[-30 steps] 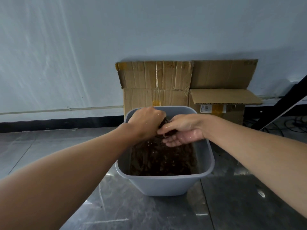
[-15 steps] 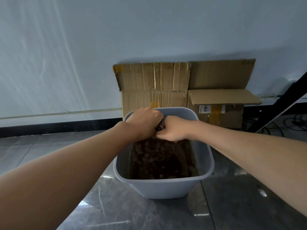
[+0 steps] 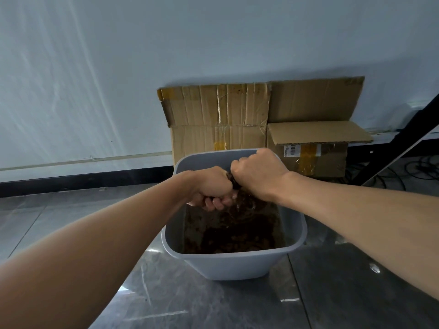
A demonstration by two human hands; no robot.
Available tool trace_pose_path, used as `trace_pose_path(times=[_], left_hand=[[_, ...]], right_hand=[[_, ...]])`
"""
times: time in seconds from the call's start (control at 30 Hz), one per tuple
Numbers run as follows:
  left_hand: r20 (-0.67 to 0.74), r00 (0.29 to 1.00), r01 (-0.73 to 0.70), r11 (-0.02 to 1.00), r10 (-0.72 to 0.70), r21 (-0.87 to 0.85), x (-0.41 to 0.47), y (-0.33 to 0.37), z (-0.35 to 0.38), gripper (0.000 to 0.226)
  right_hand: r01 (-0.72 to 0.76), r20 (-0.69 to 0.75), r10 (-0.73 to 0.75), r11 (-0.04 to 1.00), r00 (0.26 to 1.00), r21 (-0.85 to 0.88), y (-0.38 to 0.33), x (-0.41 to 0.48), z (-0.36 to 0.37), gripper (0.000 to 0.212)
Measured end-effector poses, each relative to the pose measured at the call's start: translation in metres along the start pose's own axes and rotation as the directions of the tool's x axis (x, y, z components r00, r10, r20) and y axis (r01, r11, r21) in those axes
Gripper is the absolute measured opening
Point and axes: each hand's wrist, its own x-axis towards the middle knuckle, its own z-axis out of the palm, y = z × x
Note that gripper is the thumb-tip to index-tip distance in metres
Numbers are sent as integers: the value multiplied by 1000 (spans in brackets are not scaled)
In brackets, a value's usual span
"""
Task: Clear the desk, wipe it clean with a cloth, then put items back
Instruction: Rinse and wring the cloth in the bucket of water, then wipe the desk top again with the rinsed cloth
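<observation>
Over a grey plastic bin (image 3: 228,264) on the floor, both my hands are clenched on a dark wet cloth (image 3: 234,182). My left hand (image 3: 210,186) grips it from the left, fingers curled under. My right hand (image 3: 257,174) is fisted on its other end, a little higher. Only a small dark twist of cloth shows between the fists. Dark brown water fills the bin, and drops fall into it below my hands.
Flattened cardboard (image 3: 216,119) leans on the white wall behind the bin, with a taped carton (image 3: 313,150) to its right. A black slanted bar (image 3: 403,143) and cables (image 3: 418,169) lie at far right. The floor is glossy grey tile (image 3: 213,305).
My right hand, open and dripping a second ago, closed on the cloth and has risen and rolled over. My left fist has turned downward, twisting the cloth.
</observation>
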Motion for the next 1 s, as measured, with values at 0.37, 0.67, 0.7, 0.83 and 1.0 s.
trace_pose_path(times=[0.37, 0.67, 0.7, 0.83, 1.0], left_hand=[[-115, 992, 63, 997, -58, 35, 10, 5, -10, 21], [-196, 971, -74, 605, -139, -793, -77, 89, -52, 21], [-215, 967, -104, 551, -140, -828, -94, 106, -59, 16], [-266, 952, -151, 526, -151, -837, -175, 207, -85, 4], [-249, 966, -183, 483, -74, -856, -284, 353, -103, 6]], right_hand=[[-119, 89, 109, 986, 990, 120, 1, 16, 16, 12], [-712, 638, 324, 402, 698, 575, 50, 35, -104, 11], [-734, 657, 328, 350, 678, 582, 61, 34, -129, 16], [-753, 687, 313, 208, 656, 624, 121, 27, -257, 26], [-718, 668, 361, 7, 650, 696, 205, -7, -434, 31]])
